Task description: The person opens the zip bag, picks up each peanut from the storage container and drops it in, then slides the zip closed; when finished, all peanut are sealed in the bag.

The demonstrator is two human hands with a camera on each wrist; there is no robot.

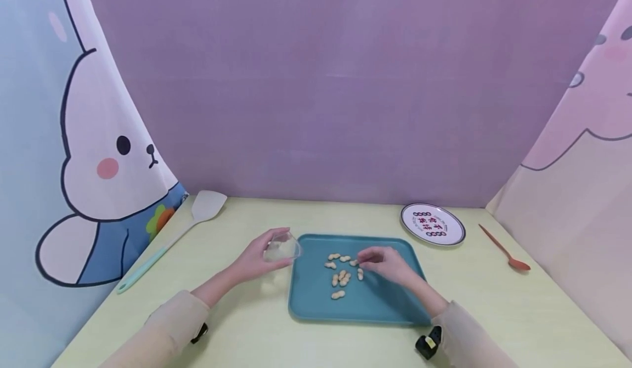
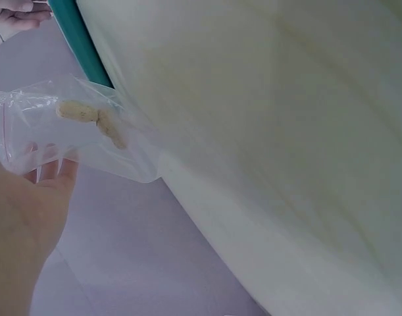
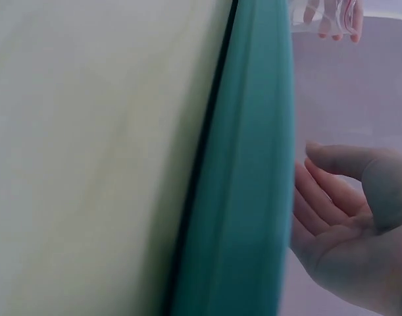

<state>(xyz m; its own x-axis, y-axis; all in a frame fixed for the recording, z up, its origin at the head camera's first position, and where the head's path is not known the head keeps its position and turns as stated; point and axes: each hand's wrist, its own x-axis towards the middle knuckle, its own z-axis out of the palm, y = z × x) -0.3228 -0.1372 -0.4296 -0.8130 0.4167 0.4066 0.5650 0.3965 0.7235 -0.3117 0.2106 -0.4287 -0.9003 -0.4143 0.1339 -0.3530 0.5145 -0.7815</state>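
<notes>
My left hand [image 1: 257,255] holds a clear plastic zip bag [image 1: 283,247] to the left of the tray, fingers and thumb curled round its mouth. Through the film in the left wrist view, peanuts [image 2: 79,111] show at the bag's far end. Over the right half of a teal tray [image 1: 385,306] reaches my right hand [image 1: 387,264], thumb and fingers apart. Its fingertips come right beside a peanut [image 1: 354,262]; in the right wrist view the tray's rim [image 3: 253,164] covers some of them. Several more peanuts [image 1: 343,277] lie scattered about the tray's middle.
A white plate [image 1: 446,228] with red lettering sits behind the tray on the right. Farther right lies a reddish-brown spoon [image 1: 517,264]. At the left is a long spatula [image 1: 207,206] with a pale green handle. Printed curtains [image 1: 316,110] enclose the pale yellow table [image 1: 252,324].
</notes>
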